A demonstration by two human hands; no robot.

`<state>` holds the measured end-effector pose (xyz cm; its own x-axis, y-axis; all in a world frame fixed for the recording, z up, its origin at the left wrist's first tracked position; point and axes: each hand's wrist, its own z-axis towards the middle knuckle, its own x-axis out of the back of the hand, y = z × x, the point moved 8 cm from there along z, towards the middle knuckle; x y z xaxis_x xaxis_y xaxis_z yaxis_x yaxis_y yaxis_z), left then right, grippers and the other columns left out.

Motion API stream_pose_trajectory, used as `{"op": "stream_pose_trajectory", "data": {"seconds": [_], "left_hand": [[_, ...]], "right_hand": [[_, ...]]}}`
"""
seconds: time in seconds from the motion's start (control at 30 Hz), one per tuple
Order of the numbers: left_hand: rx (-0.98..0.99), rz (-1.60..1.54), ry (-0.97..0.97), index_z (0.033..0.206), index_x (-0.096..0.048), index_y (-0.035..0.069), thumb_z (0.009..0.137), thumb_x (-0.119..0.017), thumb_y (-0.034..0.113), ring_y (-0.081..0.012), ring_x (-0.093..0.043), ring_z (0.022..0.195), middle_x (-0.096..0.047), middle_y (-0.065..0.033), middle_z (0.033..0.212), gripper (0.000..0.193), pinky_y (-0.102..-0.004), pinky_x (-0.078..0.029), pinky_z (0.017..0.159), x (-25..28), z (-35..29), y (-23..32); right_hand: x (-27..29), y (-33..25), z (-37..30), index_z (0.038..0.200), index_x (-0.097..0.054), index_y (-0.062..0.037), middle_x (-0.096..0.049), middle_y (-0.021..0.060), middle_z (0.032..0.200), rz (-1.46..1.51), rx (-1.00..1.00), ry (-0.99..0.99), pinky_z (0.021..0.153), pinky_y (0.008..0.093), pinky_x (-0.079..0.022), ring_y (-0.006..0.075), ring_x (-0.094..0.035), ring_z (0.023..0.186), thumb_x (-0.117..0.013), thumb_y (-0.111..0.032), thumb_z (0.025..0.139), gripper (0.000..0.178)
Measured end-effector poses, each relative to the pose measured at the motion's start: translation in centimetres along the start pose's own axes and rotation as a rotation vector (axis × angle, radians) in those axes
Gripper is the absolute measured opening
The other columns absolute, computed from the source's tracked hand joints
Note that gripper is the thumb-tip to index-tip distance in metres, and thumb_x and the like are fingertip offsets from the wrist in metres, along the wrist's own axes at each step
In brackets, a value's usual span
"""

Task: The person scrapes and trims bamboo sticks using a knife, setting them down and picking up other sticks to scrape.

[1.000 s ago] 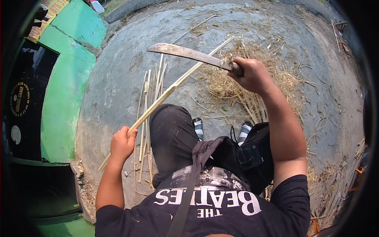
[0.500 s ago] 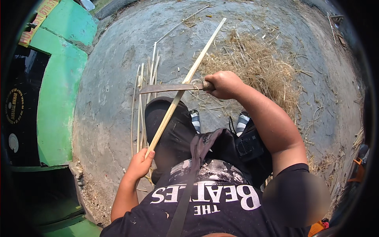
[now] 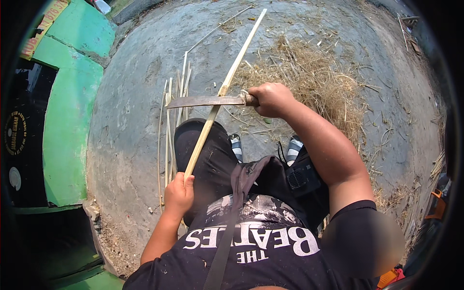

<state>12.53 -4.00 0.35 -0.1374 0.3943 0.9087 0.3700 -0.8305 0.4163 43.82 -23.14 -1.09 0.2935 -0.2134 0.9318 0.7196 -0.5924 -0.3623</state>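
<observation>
My left hand (image 3: 179,195) is closed around the near end of a long pale strip, which looks like split bamboo (image 3: 200,145). The strip slants up and away to the right, past my bent knee. In my right hand (image 3: 271,100) is the wooden handle of a machete (image 3: 203,101). Its long, dull blade points left and lies across the strip near the strip's middle. Just beyond the blade a rougher, darker patch marks the strip, and its far part is paler. The blade hides the spot where the two meet.
Several thin strips (image 3: 169,135) lie on the concrete ground (image 3: 130,96) left of my knee. A heap of dry shavings (image 3: 309,82) spreads beyond my right hand. A green wall (image 3: 67,130) stands at the left. My sandals (image 3: 293,149) are below my arm.
My left hand has shifted slightly right and up with the strip, whose far end has moved up and left. The machete has moved a little up and left, still across the strip.
</observation>
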Motion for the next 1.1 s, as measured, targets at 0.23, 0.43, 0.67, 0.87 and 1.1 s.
{"op": "stream_pose_trajectory", "data": {"seconds": [0.23, 0.43, 0.67, 0.87, 1.1], "left_hand": [[-0.056, -0.026, 0.069, 0.09, -0.057, 0.003, 0.104, -0.055, 0.037, -0.0474, -0.063, 0.066, -0.062, -0.0227, 0.068, 0.037, -0.0546, -0.046, 0.056, -0.2, 0.2, 0.2], [-0.05, 0.01, 0.052, 0.09, -0.057, 0.004, 0.105, -0.054, 0.037, -0.0477, -0.062, 0.066, -0.062, -0.0226, 0.068, 0.036, -0.0544, -0.046, 0.057, -0.7, 0.1, -0.7], [-0.069, -0.019, 0.042, 0.089, -0.056, 0.004, 0.104, -0.056, 0.036, -0.0472, -0.062, 0.065, -0.061, -0.0221, 0.068, 0.036, -0.0539, -0.046, 0.057, -0.2, 0.3, 0.1], [-0.067, -0.02, 0.029, 0.088, -0.056, 0.004, 0.104, -0.056, 0.036, -0.0467, -0.062, 0.065, -0.061, -0.0219, 0.067, 0.035, -0.053, -0.046, 0.057, -0.5, 0.4, -0.1], [-0.037, -0.07, 0.029, 0.086, -0.055, 0.004, 0.104, -0.056, 0.036, -0.0468, -0.061, 0.064, -0.06, -0.0224, 0.067, 0.037, -0.0529, -0.045, 0.056, -0.4, 0.3, -0.1]], "right_hand": [[-0.4, 2.7, 0.9, 0.093, -0.071, -0.0135, -0.073, 0.0146, 0.087, 0.023, -0.062, 0.068, 0.075, 0.0476, -0.057, 0.0353, -0.072, 0.086, -0.07, -0.019, 0.079, 0.016], [0.3, -2.3, 0.3, 0.094, -0.069, -0.0132, -0.073, 0.0138, 0.084, -0.062, 0.095, 0.034, 0.074, 0.0474, -0.057, 0.035, -0.072, 0.084, -0.068, -0.021, 0.082, 0.014], [3.2, 8.9, 0.2, 0.104, -0.073, -0.0118, -0.073, 0.0183, 0.097, 0.136, -0.345, 0.192, 0.079, 0.0479, -0.057, 0.0374, -0.071, 0.089, -0.065, -0.017, 0.085, 0.021], [3.1, 2.9, 0.0, 0.091, -0.07, -0.0137, -0.072, 0.0138, 0.084, -0.037, 0.036, 0.131, 0.074, 0.0483, -0.057, 0.0365, -0.071, 0.082, -0.07, -0.021, 0.082, 0.012], [4.0, 10.2, 0.1, 0.114, -0.071, -0.0109, -0.074, 0.0167, 0.102, 0.155, -0.392, 0.179, 0.084, 0.0457, -0.057, 0.0357, -0.071, 0.096, -0.069, -0.021, 0.084, 0.032]]}}
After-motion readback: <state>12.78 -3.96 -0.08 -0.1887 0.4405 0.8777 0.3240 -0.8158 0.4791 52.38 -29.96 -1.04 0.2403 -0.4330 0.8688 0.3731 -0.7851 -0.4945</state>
